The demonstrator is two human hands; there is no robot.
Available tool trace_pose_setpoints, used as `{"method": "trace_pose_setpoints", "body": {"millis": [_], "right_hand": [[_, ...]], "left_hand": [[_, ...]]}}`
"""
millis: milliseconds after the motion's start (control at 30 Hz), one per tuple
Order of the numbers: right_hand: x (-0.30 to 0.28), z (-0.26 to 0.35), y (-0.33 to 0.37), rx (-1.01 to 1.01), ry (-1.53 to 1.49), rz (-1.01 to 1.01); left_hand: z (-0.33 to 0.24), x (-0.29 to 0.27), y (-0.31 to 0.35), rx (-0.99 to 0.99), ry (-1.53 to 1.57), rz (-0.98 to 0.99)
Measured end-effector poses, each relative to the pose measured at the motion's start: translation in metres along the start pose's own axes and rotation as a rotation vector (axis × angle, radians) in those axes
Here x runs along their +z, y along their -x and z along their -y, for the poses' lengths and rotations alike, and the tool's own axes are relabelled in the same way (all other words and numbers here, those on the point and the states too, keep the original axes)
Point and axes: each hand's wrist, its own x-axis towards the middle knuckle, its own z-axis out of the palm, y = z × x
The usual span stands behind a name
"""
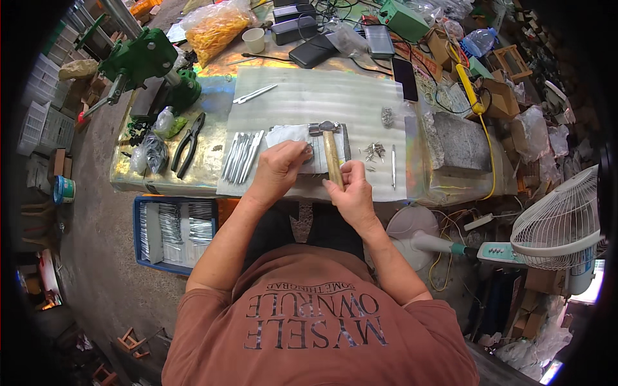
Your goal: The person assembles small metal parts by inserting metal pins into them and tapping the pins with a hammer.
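Observation:
My right hand (pixel 353 196) is wrapped round the wooden handle of a hammer (pixel 332 157). The hammer's head lies over a flat block (pixel 346 138) topped with pale cloth or paper (pixel 286 134). Fingers pinched together, my left hand (pixel 280 168) is at the block's left side; what it holds, if anything, is hidden. Beside it lies a bundle of slim silvery rods (pixel 242 157). Small metal pins (pixel 374 152) sit in a loose pile right of the block, near one single rod (pixel 393 166). Two or three more rods (pixel 255 94) rest farther back on the white foam sheet (pixel 309 93).
Black-handled pliers (pixel 189 146) and a green press (pixel 145 61) are at the left. A grey stone block (pixel 458 143) stands right of the sheet. Below the table's left edge is a blue crate (pixel 174 260) of rods. A fan (pixel 553 219) stands right. Cables and boxes crowd the back.

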Motion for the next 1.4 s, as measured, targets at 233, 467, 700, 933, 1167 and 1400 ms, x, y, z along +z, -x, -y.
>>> {"method": "trace_pose_setpoints", "body": {"millis": [233,467,700,933,1167,1400], "right_hand": [[-0.025,0.019,-0.008,0.146,-0.473,0.164],[-0.060,0.083,0.011,-0.093,-0.078,0.187],[-0.078,0.120,0.015,-0.556,0.319,0.234],[-0.085,0.161,0.028,-0.808,0.237,-0.053],[-0.085,0.145,0.016,-0.643,0.527,0.227],[-0.097,0.184,0.029,-0.672,0.317,-0.139]], "left_hand": [[0.004,-0.001,0.001,0.019,-0.038,0.012],[0.006,0.001,0.005,0.032,0.012,-0.015],[0.008,0.002,0.007,0.051,0.028,-0.040],[0.008,0.001,0.007,0.054,0.045,-0.064],[0.009,0.005,0.008,0.041,0.019,-0.030],[0.007,0.004,0.007,0.037,0.028,-0.065]]}}
